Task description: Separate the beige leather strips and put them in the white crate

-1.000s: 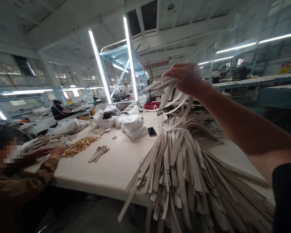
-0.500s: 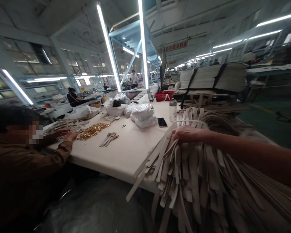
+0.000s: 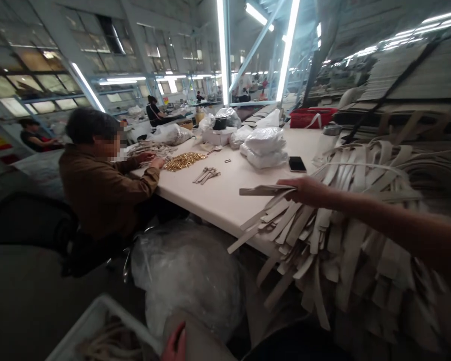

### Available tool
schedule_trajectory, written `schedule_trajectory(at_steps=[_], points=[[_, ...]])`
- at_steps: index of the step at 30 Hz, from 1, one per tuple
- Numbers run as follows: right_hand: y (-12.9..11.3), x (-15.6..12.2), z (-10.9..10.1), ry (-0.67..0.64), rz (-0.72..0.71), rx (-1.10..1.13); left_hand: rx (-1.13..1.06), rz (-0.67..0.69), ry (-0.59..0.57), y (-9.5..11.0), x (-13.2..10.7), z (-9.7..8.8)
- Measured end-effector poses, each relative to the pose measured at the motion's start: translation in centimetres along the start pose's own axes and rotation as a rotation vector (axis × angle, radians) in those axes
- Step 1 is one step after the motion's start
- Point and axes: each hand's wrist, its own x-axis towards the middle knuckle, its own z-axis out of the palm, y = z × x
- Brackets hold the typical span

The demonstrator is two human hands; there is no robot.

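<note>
My right hand [image 3: 302, 191] is closed on a flat beige strap [image 3: 261, 190], or a few stacked together, whose ends point left over the table. Below and behind it, a big tied bundle of beige straps [image 3: 346, 215] hangs over the table edge. At the bottom of the view my left hand [image 3: 175, 345] shows only in part, beside a beige surface that I cannot make out. Left of it stands a white crate [image 3: 108, 301] with strap-like pieces inside, blurred.
On the table [image 3: 225, 200] lie gold metal pieces [image 3: 184, 161], short strap pieces [image 3: 206, 174], a phone [image 3: 296, 164], plastic-wrapped packs [image 3: 265, 145] and a jar [image 3: 328, 138]. A co-worker [image 3: 101, 185] sits at the left, hands on the pile. A plastic bag [image 3: 188, 276] stands below.
The view has turned left and down. My right hand has drawn the strap out from the bundle's top, pointing left. My left hand and the white crate have come into view.
</note>
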Motion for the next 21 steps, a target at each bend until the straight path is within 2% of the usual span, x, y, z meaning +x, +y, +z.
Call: schedule_trajectory(at_steps=[4, 8, 13, 18, 19, 21], points=[[-6.0, 3.0, 5.4, -0.162, -0.105, -0.048, -0.129, -0.01, -0.045, -1.1, 0.2, -0.4], [-8.7, 4.1, 9.6, -0.261, -0.148, -0.174, -0.221, -0.077, 0.027, -3.1, -1.6, -2.0], [-8.9, 3.3, 11.2, -0.217, -0.191, -0.298, -0.27, -0.189, 0.124, -7.7, -6.0, -3.9], [-6.8, 3.9, 11.8, -0.176, -0.313, -0.27, -0.323, -0.285, 0.19, -11.3, -8.8, -4.3], [-6.4, 4.3, 11.7, -0.154, -0.303, -0.254, -0.333, -0.293, 0.197, -11.6, -8.8, -4.3], [-6.3, 5.3, 11.1, -0.094, -0.168, -0.216, -0.349, -0.292, 0.209, -11.5, -8.3, -4.3]])
